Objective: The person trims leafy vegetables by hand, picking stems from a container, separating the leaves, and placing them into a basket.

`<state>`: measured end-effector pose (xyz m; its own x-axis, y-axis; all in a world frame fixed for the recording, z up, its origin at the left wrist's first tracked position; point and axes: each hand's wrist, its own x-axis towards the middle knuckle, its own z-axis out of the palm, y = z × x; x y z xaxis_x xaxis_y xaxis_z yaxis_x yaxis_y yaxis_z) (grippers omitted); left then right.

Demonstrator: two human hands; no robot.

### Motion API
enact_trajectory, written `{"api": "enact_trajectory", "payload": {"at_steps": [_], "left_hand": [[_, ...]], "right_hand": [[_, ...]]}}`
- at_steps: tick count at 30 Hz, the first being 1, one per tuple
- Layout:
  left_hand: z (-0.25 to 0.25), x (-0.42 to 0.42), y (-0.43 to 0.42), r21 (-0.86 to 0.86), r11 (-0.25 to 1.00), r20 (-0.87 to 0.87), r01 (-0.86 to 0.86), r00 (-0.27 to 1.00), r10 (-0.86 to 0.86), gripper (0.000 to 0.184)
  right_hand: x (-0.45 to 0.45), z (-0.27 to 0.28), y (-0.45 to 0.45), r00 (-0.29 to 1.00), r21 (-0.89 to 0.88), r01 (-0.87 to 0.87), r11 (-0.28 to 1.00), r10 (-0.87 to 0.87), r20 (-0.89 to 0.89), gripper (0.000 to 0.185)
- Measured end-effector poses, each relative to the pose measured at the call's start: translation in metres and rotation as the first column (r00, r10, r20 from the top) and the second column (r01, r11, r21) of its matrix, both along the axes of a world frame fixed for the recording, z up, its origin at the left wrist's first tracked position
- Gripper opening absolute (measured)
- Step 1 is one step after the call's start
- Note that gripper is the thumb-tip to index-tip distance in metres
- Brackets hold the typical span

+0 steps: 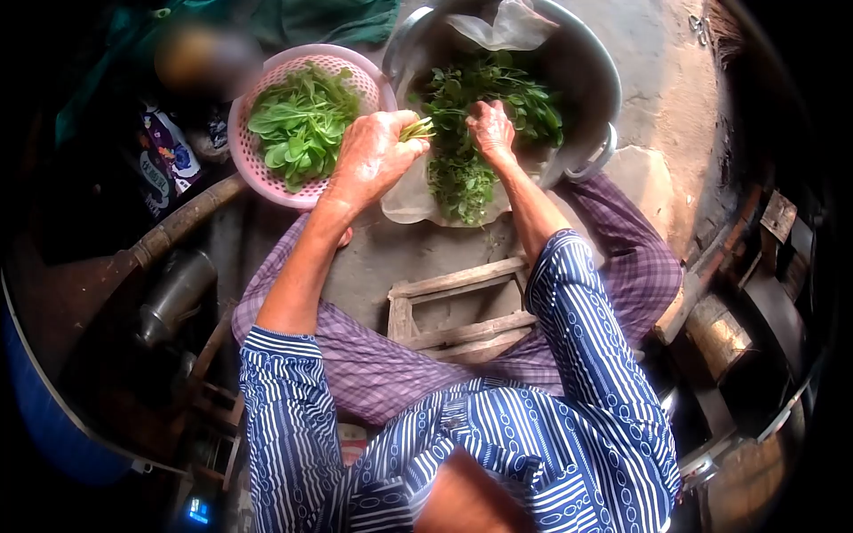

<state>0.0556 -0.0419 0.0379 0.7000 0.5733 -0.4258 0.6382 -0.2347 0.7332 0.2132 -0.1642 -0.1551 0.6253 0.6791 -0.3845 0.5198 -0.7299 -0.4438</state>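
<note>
My left hand (378, 155) is closed around a small bunch of green stems (417, 130), whose cut ends stick out to the right of the fist. Below and to the left of it, leafy greens (306, 124) lie in a pink perforated basket (253, 182). My right hand (491, 129) reaches into a heap of darker greens (462, 182) on a pale plastic sheet (409, 197) in a large grey metal basin (597, 67). Its fingers are curled down among the leaves, and what they hold is hidden.
A small wooden stool (462, 333) stands between my legs. At the left are a printed packet (169, 155), a dark metal cylinder (178, 298) and a blue-sided tub (53, 417). Wood pieces (718, 333) lie at the right. Green cloth (311, 22) is at the top.
</note>
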Motion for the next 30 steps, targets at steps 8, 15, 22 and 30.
{"api": "enact_trajectory", "payload": {"at_steps": [8,15,22,30], "left_hand": [[-0.011,0.004,-0.010,0.000,1.000,-0.001,0.027,1.000,-0.027,0.020],[-0.037,0.003,-0.047,0.074,0.968,0.040,0.240,0.969,-0.244,0.016],[-0.035,0.001,-0.058,-0.001,0.956,-0.025,0.294,0.956,-0.294,0.018],[-0.026,0.002,-0.043,-0.019,0.948,-0.016,0.318,0.948,-0.318,0.020]], "right_hand": [[0.000,0.074,-0.025,0.943,0.182,-0.080,0.980,0.133,-0.305,0.021],[-0.036,0.137,-0.050,0.440,0.064,0.351,0.934,-0.104,-0.892,0.010],[-0.045,0.141,-0.061,0.609,0.132,0.282,0.950,-0.072,-0.790,0.014],[-0.047,0.126,-0.058,0.222,-0.023,0.474,0.880,-0.145,-0.964,0.008]]}}
